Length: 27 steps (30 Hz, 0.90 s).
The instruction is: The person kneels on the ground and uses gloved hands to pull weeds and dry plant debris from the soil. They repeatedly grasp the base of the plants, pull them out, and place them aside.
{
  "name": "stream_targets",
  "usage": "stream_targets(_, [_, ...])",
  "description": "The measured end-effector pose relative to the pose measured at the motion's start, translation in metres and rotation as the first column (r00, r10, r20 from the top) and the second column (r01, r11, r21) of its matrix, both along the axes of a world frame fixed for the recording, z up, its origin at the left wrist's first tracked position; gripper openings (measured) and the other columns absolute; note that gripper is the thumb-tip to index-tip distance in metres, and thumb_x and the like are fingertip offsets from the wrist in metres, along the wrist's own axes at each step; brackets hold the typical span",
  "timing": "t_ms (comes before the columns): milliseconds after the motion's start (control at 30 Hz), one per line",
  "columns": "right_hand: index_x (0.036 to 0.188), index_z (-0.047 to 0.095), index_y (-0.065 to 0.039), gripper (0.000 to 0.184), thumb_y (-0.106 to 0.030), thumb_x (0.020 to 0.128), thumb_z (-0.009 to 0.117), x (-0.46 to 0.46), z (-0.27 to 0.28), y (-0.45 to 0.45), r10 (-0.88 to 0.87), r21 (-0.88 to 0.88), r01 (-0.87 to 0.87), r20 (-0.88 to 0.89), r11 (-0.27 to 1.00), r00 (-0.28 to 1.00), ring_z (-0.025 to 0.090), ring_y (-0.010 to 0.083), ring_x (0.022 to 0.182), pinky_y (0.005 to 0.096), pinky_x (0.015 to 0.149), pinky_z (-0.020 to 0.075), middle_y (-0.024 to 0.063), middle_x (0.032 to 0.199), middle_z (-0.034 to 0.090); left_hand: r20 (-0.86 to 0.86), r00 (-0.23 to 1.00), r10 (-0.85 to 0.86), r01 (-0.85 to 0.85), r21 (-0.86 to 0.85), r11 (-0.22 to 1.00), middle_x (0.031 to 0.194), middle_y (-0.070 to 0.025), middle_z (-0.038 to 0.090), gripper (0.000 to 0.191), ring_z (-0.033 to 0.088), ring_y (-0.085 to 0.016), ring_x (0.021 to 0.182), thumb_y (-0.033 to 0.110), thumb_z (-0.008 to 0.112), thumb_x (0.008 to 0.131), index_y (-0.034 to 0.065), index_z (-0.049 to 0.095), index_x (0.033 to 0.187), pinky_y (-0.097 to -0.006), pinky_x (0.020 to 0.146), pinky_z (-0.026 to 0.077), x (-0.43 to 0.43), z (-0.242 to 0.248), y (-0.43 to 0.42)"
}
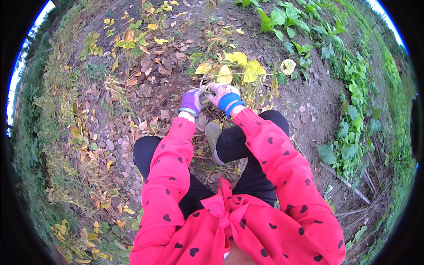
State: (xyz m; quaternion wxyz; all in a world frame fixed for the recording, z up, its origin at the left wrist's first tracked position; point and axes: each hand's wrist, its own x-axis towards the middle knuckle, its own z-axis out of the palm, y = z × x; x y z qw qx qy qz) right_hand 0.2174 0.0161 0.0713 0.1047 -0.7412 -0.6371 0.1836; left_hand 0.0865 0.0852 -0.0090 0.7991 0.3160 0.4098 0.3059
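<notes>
In a purple-and-white work glove, my left hand (192, 100) is closed around the lower stem of a yellowing bean plant (253, 71). Close beside it, almost touching, my right hand (226, 95) grips the same plant; its glove has a blue cuff and bears writing. The plant leans to the right from my hands, and its broad yellow leaves spread just beyond my fingers. A cluster of drying pods (252, 91) hangs right of my right hand. The gloves hide part of the stem, and I cannot tell whether its root is in the soil.
Dry brown leaves (165, 66) litter the soil. Further yellowing plants (129, 38) stand ahead to the left. Green leafy plants (275, 20) grow at the upper right. A wooden stick (351, 187) lies at the right. My shoe (213, 137) rests between my bent knees.
</notes>
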Motion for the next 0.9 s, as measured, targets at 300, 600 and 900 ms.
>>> stream_targets(300, [0.111,0.062,-0.013,0.037,-0.034,0.08,0.062,0.035,-0.007,0.0,-0.238,0.042,0.245,-0.126,0.969,0.963,0.061,0.0309,0.1,0.0409,0.085,0.0478,0.0137,0.105,0.065,0.175,0.977,-0.12,0.149,-0.166,0.975,0.099,-0.0103,0.064,0.025,0.062,-0.021,0.09,0.021,0.06,0.088,0.0057,0.059,0.108,-0.0347,0.079,0.052,0.001,0.009,-0.002])
stream_targets(600, [0.107,0.064,-0.004,0.039,-0.032,0.079,0.064,0.037,-0.02,0.0,-0.195,0.111,0.219,-0.19,0.969,0.962,0.062,0.0326,0.098,0.0382,0.086,0.0472,0.0191,0.102,0.065,0.21,0.955,-0.212,0.239,-0.115,0.964,0.101,-0.0041,0.064,0.019,0.06,-0.016,0.09,0.015,0.059,0.089,0.0063,0.06,0.106,-0.0337,0.084,0.05,0.004,0.0,-0.01])
stream_targets(900, [0.107,0.064,-0.007,0.038,-0.032,0.078,0.063,0.034,-0.011,-0.002,-0.183,0.048,0.195,-0.191,0.98,0.964,0.062,0.0317,0.097,0.0384,0.085,0.0479,0.0184,0.101,0.066,0.261,0.965,-0.01,0.056,-0.167,0.984,0.096,-0.0016,0.06,0.02,0.057,-0.016,0.088,0.02,0.061,0.088,0.0092,0.06,0.105,-0.0359,0.085,0.047,0.014,0.0,-0.017])
